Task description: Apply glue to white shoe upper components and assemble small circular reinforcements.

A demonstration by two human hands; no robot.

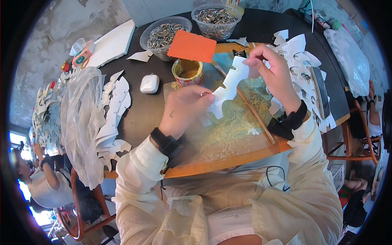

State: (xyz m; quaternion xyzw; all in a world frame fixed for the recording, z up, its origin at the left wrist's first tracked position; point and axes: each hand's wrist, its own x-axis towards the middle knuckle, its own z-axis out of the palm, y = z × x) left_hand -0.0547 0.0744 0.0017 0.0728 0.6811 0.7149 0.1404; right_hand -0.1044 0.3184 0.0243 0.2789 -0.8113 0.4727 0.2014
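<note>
Both hands hold one white notched card strip (230, 86) above the work board, tilted with its right end higher. My left hand (184, 107) pinches its lower left end between thumb and fingers. A small, shiny metal ring (205, 94) shows at those fingertips; whether it is gripped or worn is unclear. The upper right end is pinched in my right hand (274, 73). Beneath the strip, a long wooden-handled brush (256, 116) lies across the board (212, 145), which is smeared with yellowish residue. Just beyond my left hand stands an open can (188, 74) of brownish-yellow paste.
Behind the can are two clear tubs of metal rings (165, 36) (216, 20) and an orange card (192, 45). White cut pieces (296, 57) with a phone (320, 92) lie right; more pieces (114, 110) and plastic sheeting (81, 122) lie left. A white case (150, 83) sits between. Other people sit nearby.
</note>
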